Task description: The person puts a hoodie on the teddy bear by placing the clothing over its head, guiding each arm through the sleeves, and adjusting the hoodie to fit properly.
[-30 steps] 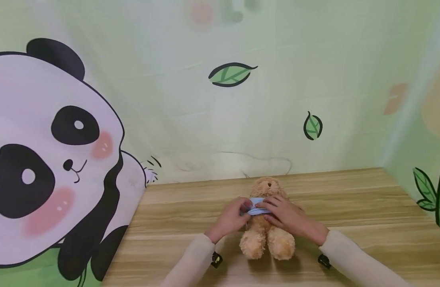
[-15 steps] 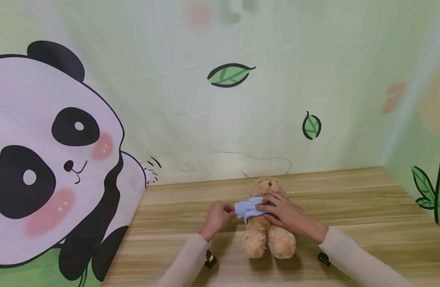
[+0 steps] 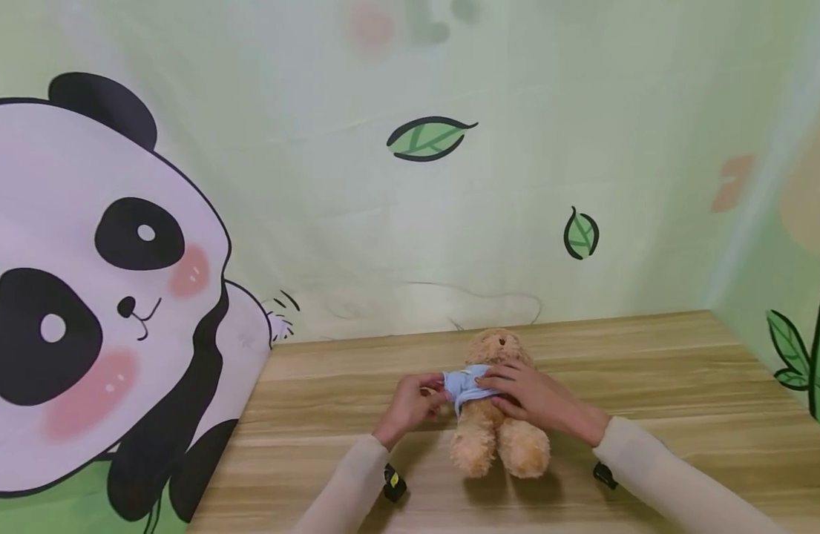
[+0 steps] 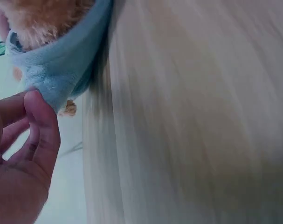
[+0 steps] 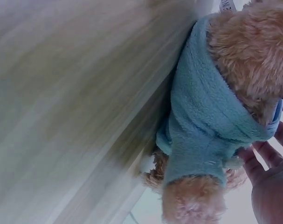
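Observation:
A fluffy light-brown teddy bear [image 3: 473, 449] lies on its back on the table, feet toward me, in a small light-blue shirt [image 3: 461, 383]. With thumb and fingertips my left hand [image 3: 412, 404] pinches the shirt's sleeve on the left side; the left wrist view shows the cloth bunched at the tips of that hand [image 4: 29, 144]. No paw shows out of this sleeve. My right hand [image 3: 536, 399] rests across the bear's chest, fingers extended over the shirt. In the right wrist view, the bear's other arm [image 5: 192, 198] sticks out of its sleeve.
The wood-grain table [image 3: 329, 415] reaches a pale green backdrop [image 3: 316, 222] with printed leaves. A large printed panda [image 3: 149, 297] fills the left side. Dark wrist devices [image 3: 394, 483] sit below both wrists.
My left hand has moved left from the bear's side, drawing the sleeve outward, then slightly back right. The right hand has stayed on the chest.

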{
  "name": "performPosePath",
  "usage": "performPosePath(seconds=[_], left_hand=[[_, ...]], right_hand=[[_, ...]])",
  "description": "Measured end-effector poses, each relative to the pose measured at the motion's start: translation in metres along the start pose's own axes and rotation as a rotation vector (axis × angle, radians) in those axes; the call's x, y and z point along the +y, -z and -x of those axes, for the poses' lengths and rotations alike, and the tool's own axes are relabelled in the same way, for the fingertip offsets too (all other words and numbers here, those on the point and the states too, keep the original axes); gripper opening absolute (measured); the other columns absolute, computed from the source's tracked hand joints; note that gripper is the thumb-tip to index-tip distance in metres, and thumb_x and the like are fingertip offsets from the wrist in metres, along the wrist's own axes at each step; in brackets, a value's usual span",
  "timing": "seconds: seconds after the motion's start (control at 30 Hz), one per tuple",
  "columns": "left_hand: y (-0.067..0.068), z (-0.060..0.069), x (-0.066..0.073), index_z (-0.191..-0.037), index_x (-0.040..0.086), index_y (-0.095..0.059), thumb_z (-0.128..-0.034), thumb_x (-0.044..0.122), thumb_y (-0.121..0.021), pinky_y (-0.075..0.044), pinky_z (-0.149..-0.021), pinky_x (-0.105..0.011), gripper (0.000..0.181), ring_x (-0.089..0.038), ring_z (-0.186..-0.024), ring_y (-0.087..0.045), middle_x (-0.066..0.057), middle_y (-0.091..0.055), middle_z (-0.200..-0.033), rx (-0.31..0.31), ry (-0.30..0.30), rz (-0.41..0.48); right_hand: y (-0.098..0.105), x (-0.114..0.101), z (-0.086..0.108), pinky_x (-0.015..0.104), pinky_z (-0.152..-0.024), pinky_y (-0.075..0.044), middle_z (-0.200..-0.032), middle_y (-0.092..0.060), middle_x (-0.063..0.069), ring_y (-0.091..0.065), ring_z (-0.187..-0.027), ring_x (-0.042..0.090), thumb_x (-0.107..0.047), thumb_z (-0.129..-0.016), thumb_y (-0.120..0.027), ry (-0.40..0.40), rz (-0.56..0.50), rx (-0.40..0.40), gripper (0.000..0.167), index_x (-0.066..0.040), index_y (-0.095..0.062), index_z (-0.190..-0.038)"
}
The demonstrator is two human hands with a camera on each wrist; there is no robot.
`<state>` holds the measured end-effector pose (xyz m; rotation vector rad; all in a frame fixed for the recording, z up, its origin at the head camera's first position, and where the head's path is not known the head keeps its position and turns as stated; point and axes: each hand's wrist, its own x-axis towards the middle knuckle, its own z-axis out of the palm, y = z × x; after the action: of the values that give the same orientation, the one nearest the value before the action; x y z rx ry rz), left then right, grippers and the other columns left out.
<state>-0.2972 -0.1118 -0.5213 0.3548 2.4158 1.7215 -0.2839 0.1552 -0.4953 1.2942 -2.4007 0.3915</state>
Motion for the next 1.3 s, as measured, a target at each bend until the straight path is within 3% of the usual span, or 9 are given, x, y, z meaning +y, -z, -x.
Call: performPosePath(seconds=[0.17,0.3,0.43,0.53,0.67,0.8,0.93,1.13,1.3], left_hand=[[-0.001,0.0,-0.003,-0.131,-0.005,-0.058,-0.0924,-0.001,-0.061,-0.056,-0.054,-0.032,0.039,-0.014,-0.062,-0.061,-0.021,-0.067,-0.1,-0.024,-0.015,-0.016],[-0.004,-0.001,-0.002,-0.131,-0.005,-0.058,-0.0908,-0.001,-0.064,-0.058,-0.055,-0.035,0.041,-0.019,-0.063,-0.065,-0.019,-0.068,-0.097,-0.026,-0.023,-0.06],[-0.008,-0.001,0.002,-0.11,-0.005,-0.067,-0.0918,-0.001,-0.061,-0.053,-0.048,-0.027,0.019,-0.019,-0.057,-0.062,-0.017,-0.067,-0.09,-0.001,-0.077,-0.134],[-0.01,0.0,0.004,-0.094,-0.003,-0.068,-0.0915,-0.002,-0.058,-0.045,-0.044,-0.019,0.011,-0.013,-0.051,-0.057,-0.016,-0.066,-0.085,0.026,-0.118,-0.197],[-0.009,0.002,0.003,-0.09,-0.002,-0.068,-0.0886,-0.004,-0.056,-0.04,-0.042,-0.016,0.012,-0.003,-0.049,-0.052,-0.015,-0.066,-0.079,0.054,-0.161,-0.27],[-0.007,0.003,0.003,-0.09,-0.001,-0.068,-0.0876,-0.004,-0.056,-0.042,-0.044,-0.017,0.012,-0.001,-0.05,-0.054,-0.014,-0.067,-0.079,0.059,-0.185,-0.321],[-0.005,0.003,0.003,-0.092,-0.001,-0.069,-0.0883,-0.004,-0.057,-0.043,-0.044,-0.018,0.013,-0.007,-0.052,-0.059,-0.014,-0.068,-0.08,0.057,-0.191,-0.334],[-0.003,0.004,0.002,-0.091,-0.001,-0.068,-0.0892,-0.004,-0.057,-0.043,-0.046,-0.018,0.012,-0.009,-0.054,-0.06,-0.015,-0.068,-0.082,0.047,-0.178,-0.322],[0.0,0.006,-0.001,-0.091,-0.003,-0.068,-0.0931,-0.001,-0.059,-0.045,-0.048,-0.018,0.009,-0.023,-0.059,-0.065,-0.017,-0.069,-0.085,0.049,-0.169,-0.266]], right_hand=[[0.001,0.0,-0.003,0.049,-0.099,-0.047,-0.128,-0.062,0.004,-0.055,-0.121,0.029,-0.029,-0.097,-0.061,-0.039,-0.001,-0.073,0.038,-0.019,-0.061,-0.134],[0.0,0.001,-0.004,0.047,-0.096,-0.049,-0.123,-0.063,0.004,-0.055,-0.118,0.027,-0.028,-0.096,-0.063,-0.015,0.001,-0.064,0.035,-0.019,-0.065,-0.129],[-0.002,0.002,-0.004,0.051,-0.094,-0.047,-0.121,-0.063,0.003,-0.055,-0.116,0.028,-0.028,-0.094,-0.065,0.001,0.036,-0.023,0.032,-0.021,-0.068,-0.125],[-0.003,0.001,-0.004,0.057,-0.097,-0.043,-0.129,-0.062,0.005,-0.054,-0.121,0.03,-0.029,-0.093,-0.066,0.004,0.056,-0.005,0.029,-0.022,-0.07,-0.121],[-0.004,-0.001,-0.005,0.056,-0.103,-0.041,-0.134,-0.061,0.004,-0.055,-0.126,0.029,-0.03,-0.093,-0.064,0.003,0.045,-0.012,0.029,-0.019,-0.068,-0.12],[-0.007,-0.002,-0.006,0.054,-0.102,-0.041,-0.135,-0.061,0.003,-0.054,-0.127,0.027,-0.034,-0.095,-0.06,-0.018,0.057,-0.059,0.038,-0.022,-0.061,-0.131],[-0.009,-0.002,-0.007,0.056,-0.101,-0.04,-0.136,-0.059,0.004,-0.052,-0.128,0.028,-0.041,-0.097,-0.057,-0.017,0.089,-0.077,0.04,-0.027,-0.061,-0.134],[-0.01,-0.003,-0.009,0.052,-0.102,-0.039,-0.124,-0.063,0.001,-0.055,-0.12,0.025,-0.044,-0.097,-0.055,-0.01,0.058,-0.056,0.028,-0.025,-0.069,-0.114],[-0.013,-0.003,-0.011,0.049,-0.102,-0.042,-0.122,-0.065,0.004,-0.058,-0.118,0.025,-0.039,-0.095,-0.06,0.036,0.053,0.003,0.023,-0.019,-0.067,-0.105]])
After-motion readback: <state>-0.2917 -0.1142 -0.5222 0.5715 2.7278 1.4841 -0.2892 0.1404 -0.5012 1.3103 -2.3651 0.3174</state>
